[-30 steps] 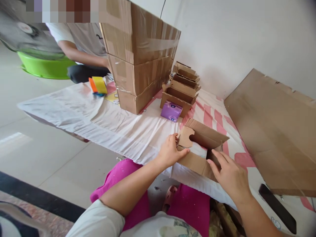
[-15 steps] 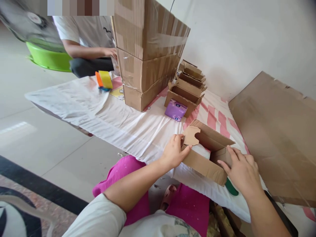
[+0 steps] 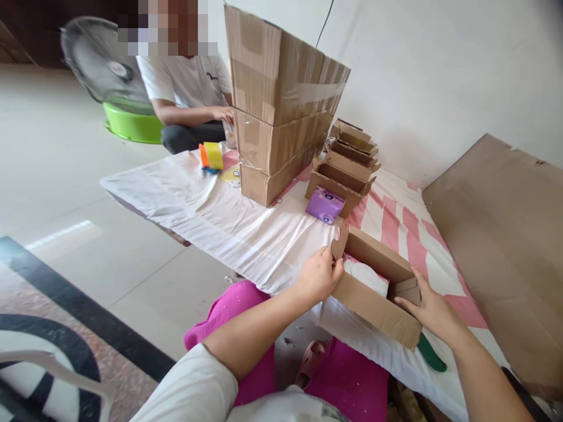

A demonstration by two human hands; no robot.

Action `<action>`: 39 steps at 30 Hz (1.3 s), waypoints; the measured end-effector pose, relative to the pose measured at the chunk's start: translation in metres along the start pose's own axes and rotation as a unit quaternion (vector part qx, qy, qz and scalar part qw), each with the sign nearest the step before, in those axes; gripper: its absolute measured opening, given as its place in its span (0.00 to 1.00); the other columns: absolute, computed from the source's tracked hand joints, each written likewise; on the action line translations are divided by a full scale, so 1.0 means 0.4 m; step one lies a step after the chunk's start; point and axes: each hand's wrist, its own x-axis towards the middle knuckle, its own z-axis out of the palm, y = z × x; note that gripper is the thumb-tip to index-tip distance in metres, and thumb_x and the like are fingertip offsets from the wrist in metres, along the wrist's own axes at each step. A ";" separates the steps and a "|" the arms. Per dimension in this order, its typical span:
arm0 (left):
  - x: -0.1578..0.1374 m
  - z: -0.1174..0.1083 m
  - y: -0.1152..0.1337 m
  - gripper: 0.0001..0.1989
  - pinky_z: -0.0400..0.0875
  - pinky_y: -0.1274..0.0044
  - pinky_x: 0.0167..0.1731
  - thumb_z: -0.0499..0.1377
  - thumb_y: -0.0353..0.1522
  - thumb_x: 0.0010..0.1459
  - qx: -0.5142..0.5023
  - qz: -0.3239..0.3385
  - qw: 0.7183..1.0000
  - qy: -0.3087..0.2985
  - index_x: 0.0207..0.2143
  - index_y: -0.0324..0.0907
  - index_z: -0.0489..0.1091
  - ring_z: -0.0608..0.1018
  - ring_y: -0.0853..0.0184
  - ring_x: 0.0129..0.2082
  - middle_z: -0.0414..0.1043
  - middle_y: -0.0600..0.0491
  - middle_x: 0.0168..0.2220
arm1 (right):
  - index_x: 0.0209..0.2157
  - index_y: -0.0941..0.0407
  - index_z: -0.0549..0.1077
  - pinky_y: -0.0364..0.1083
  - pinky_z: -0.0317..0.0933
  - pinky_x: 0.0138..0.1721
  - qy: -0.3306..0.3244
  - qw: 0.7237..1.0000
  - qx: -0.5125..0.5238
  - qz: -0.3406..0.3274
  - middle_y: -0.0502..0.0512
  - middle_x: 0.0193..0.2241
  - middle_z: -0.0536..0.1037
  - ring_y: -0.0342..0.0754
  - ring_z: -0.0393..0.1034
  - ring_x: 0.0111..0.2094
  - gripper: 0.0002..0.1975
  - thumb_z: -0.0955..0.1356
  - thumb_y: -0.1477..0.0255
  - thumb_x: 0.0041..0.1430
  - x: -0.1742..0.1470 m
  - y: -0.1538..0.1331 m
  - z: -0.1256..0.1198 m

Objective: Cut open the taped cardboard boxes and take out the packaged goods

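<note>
A small open-topped cardboard box [image 3: 373,313] lies at the near edge of the cloth-covered table. My left hand [image 3: 319,272] is closed on its left end, thumb at the corner and fingers by the raised end flap [image 3: 339,240]. At the right end my right hand [image 3: 433,310] grips the wall, with the thumb inside and the fingers along the far side. White and pink material [image 3: 367,276] shows inside the box; I cannot tell what it is. A green handle-like thing [image 3: 431,353] sticks out beside the box's right corner.
Several open cardboard boxes [image 3: 334,176] stand in a row behind, a purple box [image 3: 325,205] before them. Taped cartons [image 3: 257,140] are stacked at left. A large cardboard sheet [image 3: 497,234] leans right. Yellow and orange tape rolls [image 3: 213,156] lie near a seated person [image 3: 185,88].
The left end flap, folded inward over the box before, now stands up, with my left hand at it. My right hand keeps to the right end. The view has shifted.
</note>
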 end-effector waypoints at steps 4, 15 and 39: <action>0.006 0.016 -0.011 0.10 0.70 0.69 0.44 0.51 0.33 0.62 -0.070 0.037 0.997 0.004 0.44 0.41 0.65 0.75 0.60 0.43 0.71 0.47 0.42 | 0.68 0.56 0.44 0.53 0.66 0.39 0.006 1.000 0.022 -0.004 0.64 0.51 0.76 0.61 0.76 0.41 0.45 0.65 0.55 0.56 0.017 0.023 0.020; 0.029 0.059 -0.054 0.15 0.69 0.63 0.51 0.48 0.35 0.62 -0.118 0.069 0.991 0.000 0.48 0.40 0.66 0.74 0.55 0.48 0.71 0.43 0.47 | 0.68 0.60 0.39 0.53 0.64 0.46 -0.008 1.000 0.024 -0.011 0.68 0.50 0.75 0.60 0.73 0.49 0.43 0.65 0.64 0.59 0.025 0.008 0.026; 0.012 0.091 -0.050 0.14 0.71 0.70 0.43 0.51 0.37 0.61 -0.160 0.082 0.970 0.161 0.41 0.39 0.70 0.75 0.63 0.40 0.73 0.47 0.38 | 0.68 0.58 0.41 0.54 0.65 0.42 0.004 0.993 0.112 -0.027 0.67 0.49 0.76 0.61 0.75 0.44 0.40 0.63 0.66 0.60 -0.009 -0.007 0.016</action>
